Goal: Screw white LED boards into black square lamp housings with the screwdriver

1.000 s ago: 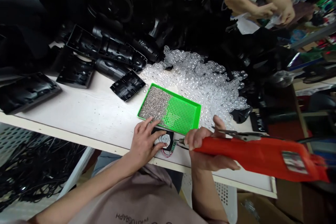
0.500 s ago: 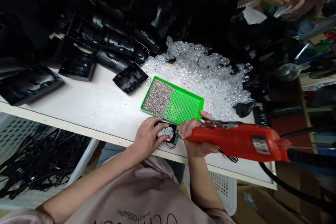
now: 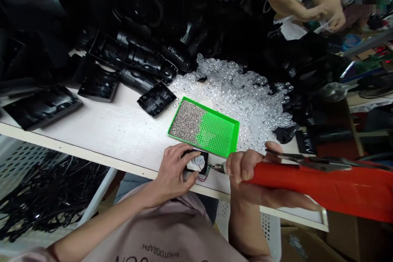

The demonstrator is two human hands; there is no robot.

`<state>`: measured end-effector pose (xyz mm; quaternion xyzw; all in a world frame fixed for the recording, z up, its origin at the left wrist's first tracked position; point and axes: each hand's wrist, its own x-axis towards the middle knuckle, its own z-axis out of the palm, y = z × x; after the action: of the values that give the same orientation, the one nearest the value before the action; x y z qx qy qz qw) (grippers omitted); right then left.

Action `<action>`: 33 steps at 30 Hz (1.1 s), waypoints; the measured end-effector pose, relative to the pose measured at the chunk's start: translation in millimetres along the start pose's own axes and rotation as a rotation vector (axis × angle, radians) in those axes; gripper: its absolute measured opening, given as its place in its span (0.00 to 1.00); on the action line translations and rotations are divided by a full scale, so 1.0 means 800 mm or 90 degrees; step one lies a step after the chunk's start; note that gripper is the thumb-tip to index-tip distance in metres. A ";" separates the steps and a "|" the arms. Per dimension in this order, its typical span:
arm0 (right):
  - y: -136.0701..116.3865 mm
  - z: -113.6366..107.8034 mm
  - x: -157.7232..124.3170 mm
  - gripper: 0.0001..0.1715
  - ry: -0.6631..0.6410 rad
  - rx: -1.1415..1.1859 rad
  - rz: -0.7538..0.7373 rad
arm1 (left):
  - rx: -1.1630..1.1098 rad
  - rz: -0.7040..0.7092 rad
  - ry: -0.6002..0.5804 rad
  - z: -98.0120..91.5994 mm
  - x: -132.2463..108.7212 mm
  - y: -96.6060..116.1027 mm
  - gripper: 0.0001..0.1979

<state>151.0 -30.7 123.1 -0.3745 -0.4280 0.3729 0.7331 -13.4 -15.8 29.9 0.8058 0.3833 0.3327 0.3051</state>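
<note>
My left hand [image 3: 175,168] curls its thumb and fingers around a small black part with a pale round motor [image 3: 198,161] on it, held on the tabletop near its front edge. A little green circuit board [image 3: 208,169] and thin red wires show at the part's right side. In my right hand [image 3: 242,168] is a red electric screwdriver [image 3: 285,178], its body pointing off to the right. Its metal bit [image 3: 218,167] is by the circuit board; I cannot tell whether it touches. Just beyond both hands lies a green tray [image 3: 236,137] with many small screws [image 3: 187,122] in its left half.
Clear plastic discs [image 3: 245,90] are heaped behind the tray. Black plastic housings [image 3: 156,99] lie at the left and back of the white table [image 3: 116,139]. Below left, a white basket [image 3: 101,192] holds black cables. Another person's hands [image 3: 331,18] work at the far right.
My right hand and the screwdriver have moved right and nearer the camera, the bit drawing back from the motor. My left hand stays at the motor part. The view has shifted slightly.
</note>
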 end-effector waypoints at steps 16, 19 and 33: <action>-0.008 0.027 -0.016 0.42 -0.045 0.086 0.046 | -0.257 -0.072 -0.075 -0.008 -0.007 0.010 0.15; -0.011 0.029 -0.016 0.42 -0.042 0.107 0.054 | -0.253 -0.063 -0.075 -0.007 -0.008 0.010 0.15; -0.015 0.029 -0.023 0.44 -0.065 0.054 0.044 | -0.148 0.000 -0.098 -0.009 -0.015 0.010 0.13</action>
<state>125.7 -46.8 135.2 -0.3379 -0.4354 0.4342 0.7125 -21.7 -28.4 36.8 0.7882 0.3172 0.3119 0.4252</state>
